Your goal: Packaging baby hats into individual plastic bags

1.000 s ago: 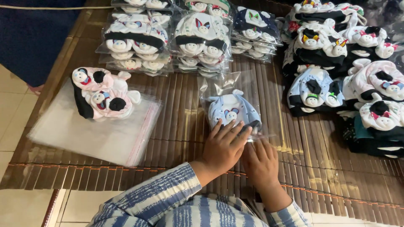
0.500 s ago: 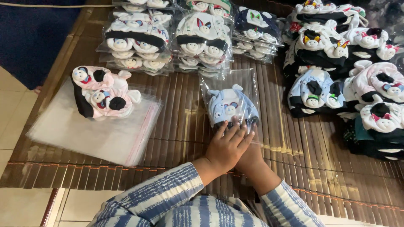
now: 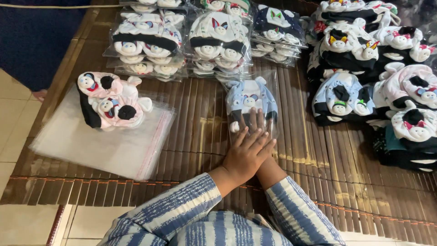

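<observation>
The left hand (image 3: 246, 152) lies flat, fingers spread, on top of the right hand (image 3: 255, 122) — both press open-palmed on the lower end of a clear plastic bag holding a pale blue baby hat (image 3: 249, 101), gripping nothing. The bag rests on the brown bamboo mat (image 3: 318, 182), just below the rows of bagged hats (image 3: 218, 38). To the left, pink and black hats (image 3: 111, 102) sit on a stack of empty clear bags (image 3: 104, 146); loose hats (image 3: 364, 68) pile at the right.

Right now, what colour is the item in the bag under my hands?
Pale blue, with a small animal face; head view shows the bagged item.
</observation>
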